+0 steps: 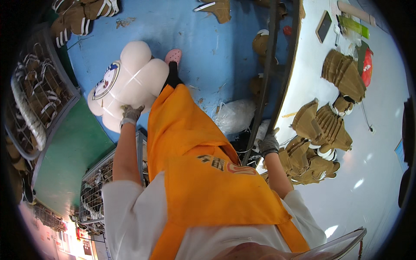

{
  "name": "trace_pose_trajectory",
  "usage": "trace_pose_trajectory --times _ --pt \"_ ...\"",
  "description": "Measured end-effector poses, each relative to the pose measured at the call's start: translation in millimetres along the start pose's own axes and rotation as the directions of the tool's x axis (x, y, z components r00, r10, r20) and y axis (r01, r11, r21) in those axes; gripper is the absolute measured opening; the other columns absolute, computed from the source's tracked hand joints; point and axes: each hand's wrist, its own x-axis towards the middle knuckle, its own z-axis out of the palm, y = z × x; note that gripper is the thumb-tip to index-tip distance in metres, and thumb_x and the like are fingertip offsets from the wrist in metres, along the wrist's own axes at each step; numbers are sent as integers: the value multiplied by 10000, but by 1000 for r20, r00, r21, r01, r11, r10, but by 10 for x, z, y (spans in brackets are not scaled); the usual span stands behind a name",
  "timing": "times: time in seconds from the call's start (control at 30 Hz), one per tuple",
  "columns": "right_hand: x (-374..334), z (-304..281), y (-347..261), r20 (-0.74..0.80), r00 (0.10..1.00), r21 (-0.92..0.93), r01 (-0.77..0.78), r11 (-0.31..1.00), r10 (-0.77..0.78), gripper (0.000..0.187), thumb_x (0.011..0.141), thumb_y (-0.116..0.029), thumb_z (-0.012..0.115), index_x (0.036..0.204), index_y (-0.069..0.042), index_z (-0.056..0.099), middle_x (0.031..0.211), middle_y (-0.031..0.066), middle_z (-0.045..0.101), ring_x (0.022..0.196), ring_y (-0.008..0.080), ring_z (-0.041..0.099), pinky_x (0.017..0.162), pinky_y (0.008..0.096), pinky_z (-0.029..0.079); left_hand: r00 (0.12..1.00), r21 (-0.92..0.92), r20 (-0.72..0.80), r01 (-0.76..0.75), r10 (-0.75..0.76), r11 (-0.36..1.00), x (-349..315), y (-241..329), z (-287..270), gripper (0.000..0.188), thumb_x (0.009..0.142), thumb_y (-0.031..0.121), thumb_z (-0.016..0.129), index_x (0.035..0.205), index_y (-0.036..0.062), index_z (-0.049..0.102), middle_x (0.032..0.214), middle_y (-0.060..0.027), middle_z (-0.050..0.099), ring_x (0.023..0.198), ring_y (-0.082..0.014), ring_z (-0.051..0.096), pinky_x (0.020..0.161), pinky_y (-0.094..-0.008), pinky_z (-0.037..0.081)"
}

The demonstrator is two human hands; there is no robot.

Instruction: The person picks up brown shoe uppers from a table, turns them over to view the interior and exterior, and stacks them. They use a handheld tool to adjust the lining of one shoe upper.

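Note:
My left hand (131, 114), in a grey work glove, grips a petal of a puffy white flower-shaped cushion (136, 82). The cushion bears a round patch with a blue rim and stands off to the left of my legs. What supports it is hidden. On the right, my gloved right hand (268, 144) is closed over the near edge of the white worktable (310, 80). Brown cut pieces (297, 158) with white stripes lie in a heap just beside that hand.
Stacked brown pieces (344, 73), a phone (323, 27) and a green tube (354, 27) lie on the table. A clear plastic bag (235, 116) sits on the blue floor (208, 47) by a dark table leg (265, 73). Wire racks (93, 190) stand left.

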Motion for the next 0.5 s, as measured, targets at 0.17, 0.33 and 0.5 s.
trace_pose_trajectory --times 0.17,0.33,0.5 --pt "89 -490 -644 472 730 -314 663 680 -494 526 869 -368 595 1287 -66 487 1092 227 603 977 361 603 817 441 485 986 -9 -125 -114 112 993 -104 -97 98 1154 766 628 631 1408 -159 85 1489 -353 47 1393 -448 145 1129 -411 215" --pt "903 -152 -1467 85 770 622 455 637 -633 426 882 -401 599 1184 -102 592 1106 170 593 1036 347 565 886 400 460 804 -85 -589 -167 86 982 -441 298 -801 193 827 264 673 881 82 713 968 -172 675 866 -311 630 805 -400 479" --pt "2958 602 -1919 -184 871 523 480 705 -456 537 859 -420 636 1253 -67 544 1291 180 529 1202 344 493 993 421 410 437 262 -742 -510 509 819 -36 1241 -1090 551 866 285 644 1292 -26 484 1313 -216 500 1244 -353 446 1065 -429 324"
